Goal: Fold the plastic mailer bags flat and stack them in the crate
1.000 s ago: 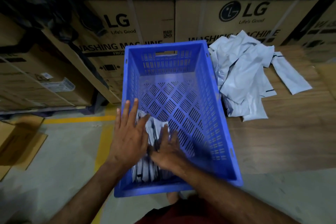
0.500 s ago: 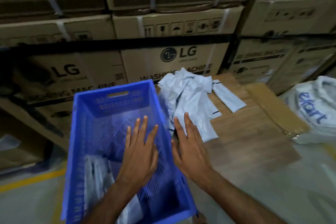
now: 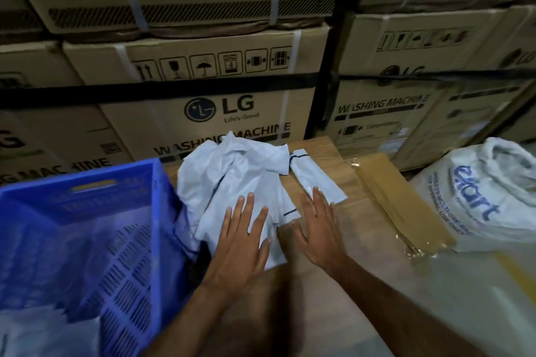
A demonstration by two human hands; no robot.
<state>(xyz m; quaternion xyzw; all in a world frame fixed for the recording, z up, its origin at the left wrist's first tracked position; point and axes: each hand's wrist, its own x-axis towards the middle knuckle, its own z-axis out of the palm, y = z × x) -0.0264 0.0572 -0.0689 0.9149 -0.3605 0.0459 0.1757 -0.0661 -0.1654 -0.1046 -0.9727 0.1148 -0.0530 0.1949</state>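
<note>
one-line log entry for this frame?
phase: reaching for next bag | left hand: flat over bag pile | right hand: open over table | crate: left of pile

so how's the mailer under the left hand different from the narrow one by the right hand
The mailer under the left hand is wide and crumpled, overlapping the pile; the narrow mailer is slim, folded flat and lies apart on the table. The left hand is over the first; the right hand reaches only the second's near end. Both are pale grey with a dark stripe.
</note>
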